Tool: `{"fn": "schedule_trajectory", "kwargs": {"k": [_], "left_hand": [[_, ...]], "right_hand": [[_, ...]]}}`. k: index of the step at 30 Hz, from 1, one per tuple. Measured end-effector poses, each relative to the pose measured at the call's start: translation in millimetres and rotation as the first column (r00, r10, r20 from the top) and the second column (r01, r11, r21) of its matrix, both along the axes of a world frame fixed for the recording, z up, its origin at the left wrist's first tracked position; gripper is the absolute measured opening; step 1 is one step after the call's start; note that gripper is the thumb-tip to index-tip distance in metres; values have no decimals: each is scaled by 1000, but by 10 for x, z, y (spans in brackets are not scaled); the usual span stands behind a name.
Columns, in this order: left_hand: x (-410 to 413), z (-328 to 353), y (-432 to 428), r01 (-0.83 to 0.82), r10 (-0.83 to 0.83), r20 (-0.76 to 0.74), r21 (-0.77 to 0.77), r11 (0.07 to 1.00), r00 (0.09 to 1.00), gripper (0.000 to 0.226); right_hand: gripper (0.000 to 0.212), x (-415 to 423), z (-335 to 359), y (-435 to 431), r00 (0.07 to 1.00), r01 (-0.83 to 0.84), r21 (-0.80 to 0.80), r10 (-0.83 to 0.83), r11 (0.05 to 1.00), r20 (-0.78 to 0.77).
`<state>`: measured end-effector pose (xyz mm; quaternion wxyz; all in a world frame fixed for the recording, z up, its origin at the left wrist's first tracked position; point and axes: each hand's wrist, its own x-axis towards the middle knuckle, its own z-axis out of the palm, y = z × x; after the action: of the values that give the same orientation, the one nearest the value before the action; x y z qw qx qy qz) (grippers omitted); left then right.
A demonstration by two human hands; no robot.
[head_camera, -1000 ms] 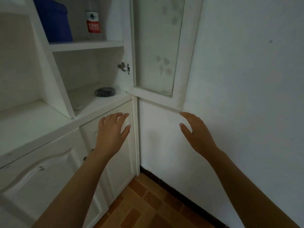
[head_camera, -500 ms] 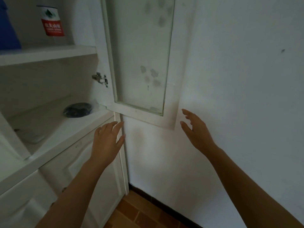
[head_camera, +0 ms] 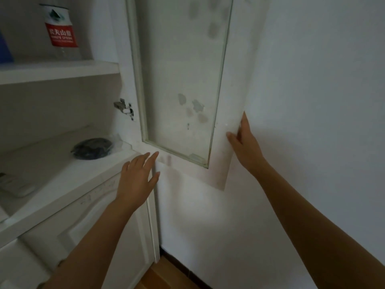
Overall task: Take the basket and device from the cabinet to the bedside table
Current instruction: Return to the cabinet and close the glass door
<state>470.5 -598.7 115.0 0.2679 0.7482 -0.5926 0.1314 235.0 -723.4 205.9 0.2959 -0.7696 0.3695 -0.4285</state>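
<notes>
The white cabinet stands open on the left. Its glass door is swung out against the wall. My right hand grips the door's outer edge low down, thumb on the front face and fingers behind. My left hand hovers open with fingers spread at the front corner of the lower shelf, holding nothing. A dark round object in clear wrap lies on that shelf. A flat white device lies further left. A sliver of a blue container shows on the upper shelf.
A water bottle with a red label stands on the upper shelf. A metal hinge sits inside the door frame. Closed lower cabinet doors are below. White wall fills the right; brown floor tiles lie underneath.
My right hand rose from the bare wall and took hold of the door's edge. The view shifted right and closer to the door. My left hand stayed open near the shelf corner.
</notes>
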Motion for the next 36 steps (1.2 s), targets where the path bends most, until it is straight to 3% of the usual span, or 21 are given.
{"fn": "schedule_trajectory", "kwargs": {"k": [15, 28, 36], "left_hand": [[134, -152, 115, 91, -91, -33, 8, 996, 995, 61], [-252, -490, 26, 245, -256, -7, 322, 915, 967, 93], [-384, -651, 71, 297, -283, -90, 319, 900, 955, 100]], "right_hand": [[50, 75, -42, 246, 998, 48, -32, -47, 998, 40], [48, 116, -18, 619, 1000, 12, -3, -12, 1000, -29], [48, 112, 35, 840, 995, -87, 36, 89, 996, -53]]}}
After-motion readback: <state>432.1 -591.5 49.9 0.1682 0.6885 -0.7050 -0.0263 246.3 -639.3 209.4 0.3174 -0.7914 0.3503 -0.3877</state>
